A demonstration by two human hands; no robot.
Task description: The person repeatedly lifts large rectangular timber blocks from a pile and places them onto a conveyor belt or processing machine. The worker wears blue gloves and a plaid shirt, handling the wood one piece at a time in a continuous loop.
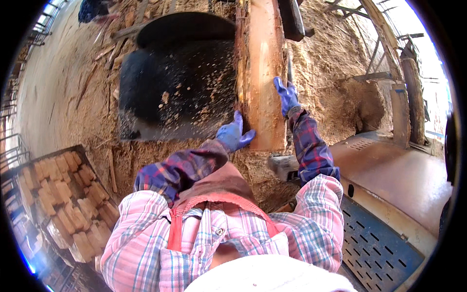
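Note:
A long wooden plank (265, 63) with rough bark-brown edges runs away from me, its near end just in front of my body. My left hand (235, 134), in a blue glove, is at the plank's left edge near that end. Its thumb reaches over the wood and its index finger points forward. Farther along, at the right edge, my right hand (287, 95) in a matching glove has its fingers stretched and apart. Neither hand is wrapped round the plank, though both appear to touch its sides.
A black plate (180, 92) strewn with wood chips lies left of the plank, a dark rounded panel (187, 30) behind it. Stacked wood blocks (63, 194) stand at lower left. On the right are a brown metal surface (399, 170) and a blue slotted panel (374, 243). Sawdust (321, 73) covers the ground.

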